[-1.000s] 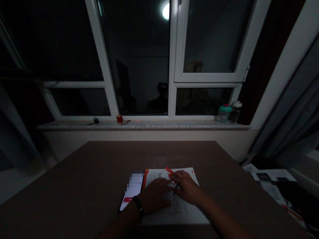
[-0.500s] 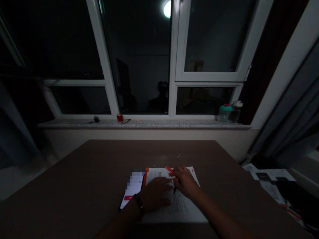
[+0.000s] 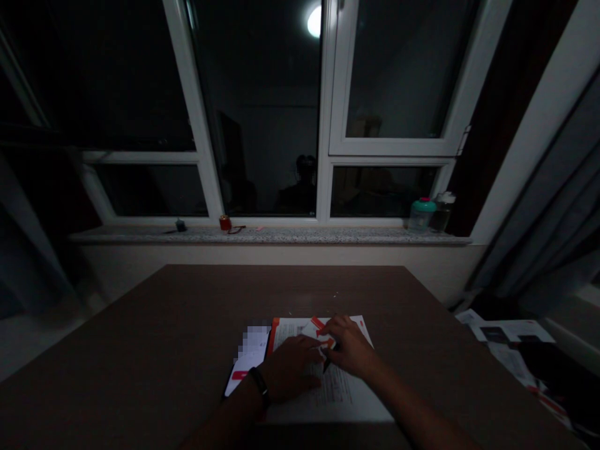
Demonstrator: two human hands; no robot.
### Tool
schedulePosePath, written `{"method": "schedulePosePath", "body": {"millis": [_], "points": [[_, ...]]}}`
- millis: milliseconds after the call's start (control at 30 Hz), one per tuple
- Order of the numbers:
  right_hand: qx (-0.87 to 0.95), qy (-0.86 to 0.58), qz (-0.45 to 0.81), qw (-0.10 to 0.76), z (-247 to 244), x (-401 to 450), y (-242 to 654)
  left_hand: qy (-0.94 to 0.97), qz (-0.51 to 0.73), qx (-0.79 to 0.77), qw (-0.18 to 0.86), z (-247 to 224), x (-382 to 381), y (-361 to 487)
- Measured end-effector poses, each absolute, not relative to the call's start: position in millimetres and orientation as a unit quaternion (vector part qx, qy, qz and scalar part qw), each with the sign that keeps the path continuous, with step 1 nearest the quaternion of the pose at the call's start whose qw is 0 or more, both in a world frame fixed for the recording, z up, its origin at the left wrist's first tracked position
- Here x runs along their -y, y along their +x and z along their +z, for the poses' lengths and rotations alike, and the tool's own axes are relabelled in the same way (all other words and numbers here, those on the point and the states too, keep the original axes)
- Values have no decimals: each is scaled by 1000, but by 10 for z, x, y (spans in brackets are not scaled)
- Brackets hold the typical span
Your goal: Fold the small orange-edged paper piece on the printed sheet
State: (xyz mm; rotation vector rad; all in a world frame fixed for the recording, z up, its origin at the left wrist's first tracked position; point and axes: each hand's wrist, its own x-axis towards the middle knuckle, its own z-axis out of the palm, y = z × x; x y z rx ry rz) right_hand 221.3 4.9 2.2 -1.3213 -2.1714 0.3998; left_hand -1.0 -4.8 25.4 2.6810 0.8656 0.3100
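A printed sheet (image 3: 337,400) with an orange left edge lies on the table. My left hand (image 3: 293,369), with a dark band at the wrist, rests on it with fingers stretched out. My right hand (image 3: 349,347) is closed at the upper right of the sheet, its fingertips bent around a small red-and-white paper piece (image 3: 317,323). An orange-and-white part of that piece shows between the two hands. A small dark pointed shape lies under the right fingertips; I cannot tell what it is. Beside the left forearm lies a phone (image 3: 248,359) with its screen lit.
Small scraps lie on the brown table (image 3: 187,325) beyond the sheet. On the windowsill (image 3: 290,235) stand a red container (image 3: 225,222), a small dark bottle (image 3: 180,225) and a green-lidded jar (image 3: 422,215). More papers (image 3: 509,362) lie low at the right.
My right fingers have shifted slightly, and more of the orange-and-white paper shows between the hands. My left hand stays almost still.
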Motion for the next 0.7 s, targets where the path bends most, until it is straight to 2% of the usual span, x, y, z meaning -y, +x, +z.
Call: {"method": "schedulePosePath", "body": {"millis": [700], "points": [[777,-550,104,289,-38,-205,2218,936,87,-306,153,390,88,47]]}}
